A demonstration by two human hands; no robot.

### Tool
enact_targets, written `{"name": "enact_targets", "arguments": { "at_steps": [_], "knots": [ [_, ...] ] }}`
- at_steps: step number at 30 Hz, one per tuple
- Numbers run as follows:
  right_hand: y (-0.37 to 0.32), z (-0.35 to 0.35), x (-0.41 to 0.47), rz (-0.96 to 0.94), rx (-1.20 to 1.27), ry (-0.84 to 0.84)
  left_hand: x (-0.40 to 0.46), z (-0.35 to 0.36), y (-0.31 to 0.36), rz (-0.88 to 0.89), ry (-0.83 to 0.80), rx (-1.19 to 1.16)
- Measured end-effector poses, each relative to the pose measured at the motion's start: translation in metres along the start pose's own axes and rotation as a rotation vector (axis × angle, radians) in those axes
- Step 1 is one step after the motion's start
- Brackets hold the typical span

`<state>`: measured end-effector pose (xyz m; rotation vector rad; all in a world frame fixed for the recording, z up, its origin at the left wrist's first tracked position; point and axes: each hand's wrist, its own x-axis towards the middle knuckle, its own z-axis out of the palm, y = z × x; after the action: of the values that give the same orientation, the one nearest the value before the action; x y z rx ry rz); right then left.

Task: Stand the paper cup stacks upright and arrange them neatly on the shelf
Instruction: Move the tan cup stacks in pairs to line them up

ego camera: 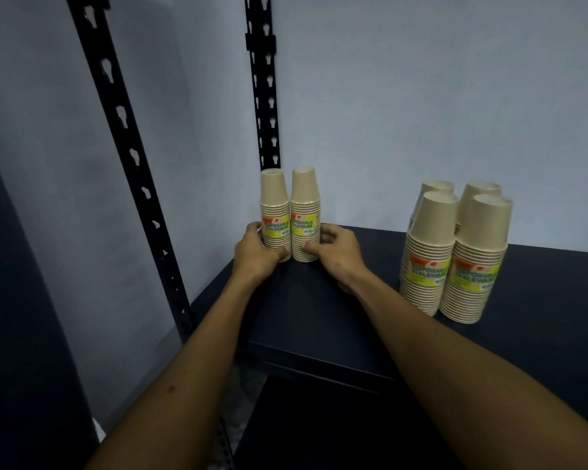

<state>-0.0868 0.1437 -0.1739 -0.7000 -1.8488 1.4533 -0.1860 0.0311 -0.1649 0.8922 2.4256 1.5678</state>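
Note:
Two tan paper cup stacks stand upright side by side at the shelf's back left corner, each with a yellow-green label: the left stack and the right stack. My left hand grips the left stack near its base. The base of the right stack is held by my right hand, thumb in front and fingers behind. A cluster of several more upright stacks stands to the right on the dark shelf board.
Black perforated shelf uprights rise at the left front and back left. A pale wall lies behind and to the left. The shelf's front edge runs below my forearms, with a lower shelf beneath.

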Motion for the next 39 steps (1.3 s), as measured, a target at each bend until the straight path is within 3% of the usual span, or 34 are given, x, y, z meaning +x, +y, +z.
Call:
{"name": "enact_targets", "arguments": {
  "at_steps": [11, 17, 23, 34, 39],
  "knots": [
    [0.002, -0.013, -0.043, -0.114, -0.127, -0.041, -0.041, -0.004, -0.010, 0.061, 0.034, -0.045],
    [-0.004, -0.035, -0.099, -0.234, -0.332, -0.023, -0.091, -0.010, -0.001, 0.144, 0.011, 0.029],
    [-0.008, -0.070, -0.158, -0.265, -0.327, -0.003, -0.141, -0.010, 0.016, 0.195, 0.024, 0.161],
    [-0.004, -0.148, -0.204, -0.199, -0.293, 0.111, -0.173, 0.023, 0.050, 0.302, -0.297, 0.063],
    [-0.001, -0.171, -0.205, -0.184, -0.313, 0.154, -0.175, 0.047, 0.060, 0.361, -0.326, 0.023]
  ]
}}
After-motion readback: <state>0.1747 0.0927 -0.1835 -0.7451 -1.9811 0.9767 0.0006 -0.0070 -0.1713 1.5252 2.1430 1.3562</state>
